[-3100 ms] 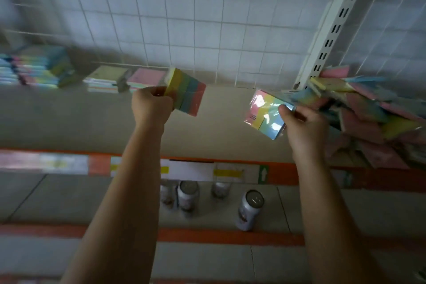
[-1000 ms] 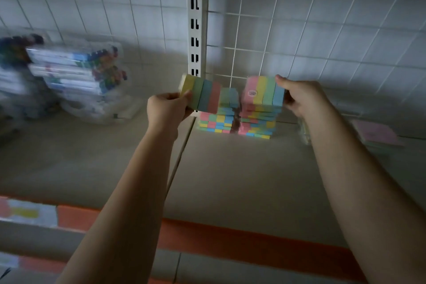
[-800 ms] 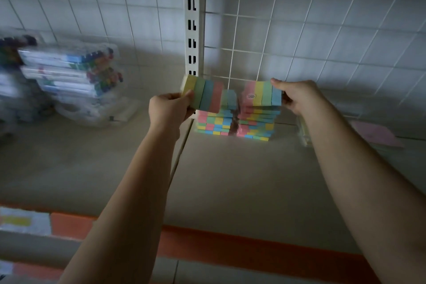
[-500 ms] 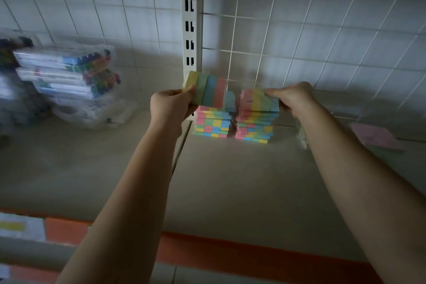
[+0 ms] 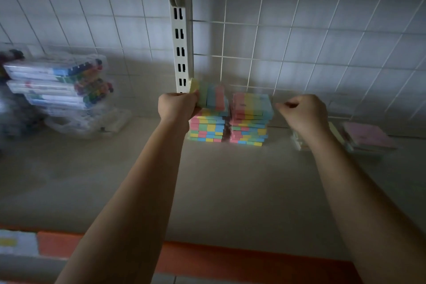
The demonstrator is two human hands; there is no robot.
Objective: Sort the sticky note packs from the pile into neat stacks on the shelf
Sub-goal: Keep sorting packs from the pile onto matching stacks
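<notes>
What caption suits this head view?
Left hand holds a sticky note pack above two stacks; right hand is empty.

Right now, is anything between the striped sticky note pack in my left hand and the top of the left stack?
Nothing visible. The left hand holds the pastel-striped sticky note pack just above the left multicoloured stack, tilted, with only air between them.

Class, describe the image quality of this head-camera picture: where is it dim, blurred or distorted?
Head view: dim overall, with shadow across the shelf; marker cases at the left edge are blurred; the left hand and its pack look slightly smeared; wall grid lines bow, wide-angle distortion.
</notes>
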